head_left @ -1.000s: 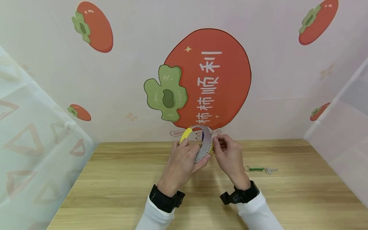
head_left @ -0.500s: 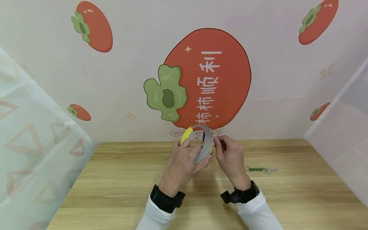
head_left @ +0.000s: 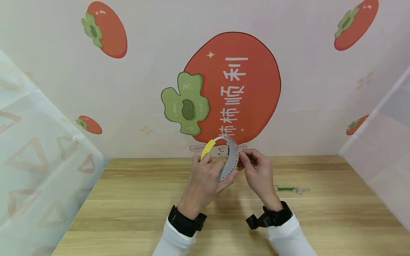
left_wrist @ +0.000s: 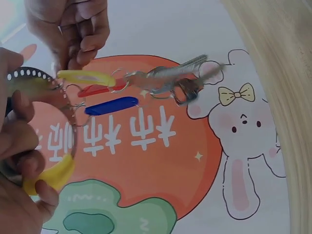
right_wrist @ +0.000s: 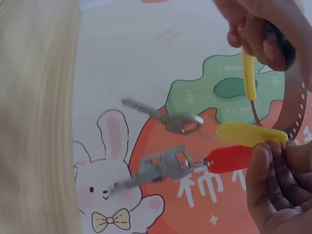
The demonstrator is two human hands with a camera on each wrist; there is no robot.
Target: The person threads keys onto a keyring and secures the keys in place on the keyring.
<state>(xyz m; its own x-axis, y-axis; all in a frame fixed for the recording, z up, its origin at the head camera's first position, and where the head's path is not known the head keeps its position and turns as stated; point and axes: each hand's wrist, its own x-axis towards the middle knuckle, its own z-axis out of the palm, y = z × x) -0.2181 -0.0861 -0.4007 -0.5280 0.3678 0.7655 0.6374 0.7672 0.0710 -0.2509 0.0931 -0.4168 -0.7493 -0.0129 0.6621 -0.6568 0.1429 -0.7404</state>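
My left hand (head_left: pixel 202 179) grips a curved grey band (head_left: pixel 233 158) with small holes along its edge and a yellow section (head_left: pixel 208 147). At the band's right edge, my right hand (head_left: pixel 258 174) pinches the end of a yellow key tag (right_wrist: pixel 248 134), seen in the right wrist view. A red tag (right_wrist: pixel 229 158) lies beside it, and metal keys (right_wrist: pixel 170 165) dangle from the tags. The left wrist view also has a blue tag (left_wrist: pixel 111 106) hanging by the band. Whether the yellow tag's ring passes through a hole is hidden by fingers.
A key with a green coiled tag (head_left: pixel 285 188) lies on the wooden table (head_left: pixel 134 206), right of my right wrist. Behind the table stands a backdrop (head_left: pixel 144 71) with persimmon and rabbit prints; patterned cloth panels flank both sides.
The band has risen slightly and its holed edge faces the head camera more. My right hand has shifted a little to the right, its fingers still at the band's edge.
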